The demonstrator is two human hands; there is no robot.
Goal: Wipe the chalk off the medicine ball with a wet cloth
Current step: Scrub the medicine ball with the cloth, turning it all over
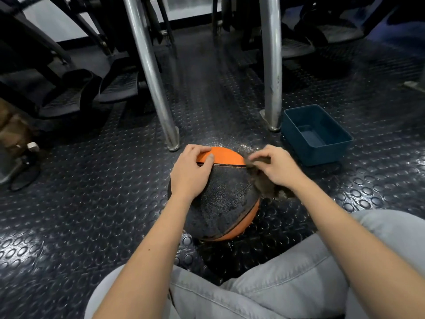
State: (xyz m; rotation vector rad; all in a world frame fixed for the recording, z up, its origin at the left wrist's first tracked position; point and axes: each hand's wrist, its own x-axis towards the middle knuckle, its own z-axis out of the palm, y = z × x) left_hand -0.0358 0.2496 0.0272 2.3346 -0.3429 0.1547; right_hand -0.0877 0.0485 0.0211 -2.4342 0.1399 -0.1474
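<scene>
An orange and black medicine ball (223,203) sits on the studded rubber floor between my knees, its black panel speckled with pale chalk. My left hand (192,171) lies spread over the ball's upper left side, fingers reaching onto the orange panel. My right hand (274,166) pinches a dark brown cloth (268,185) against the ball's upper right edge; the rest of the cloth hangs blurred under my wrist.
A blue plastic tub (316,134) stands on the floor to the right of the ball. Two metal machine legs (158,93) (272,84) rise just behind the ball. Black pedals and frames (92,93) fill the back left. My grey-trousered legs (276,288) frame the bottom.
</scene>
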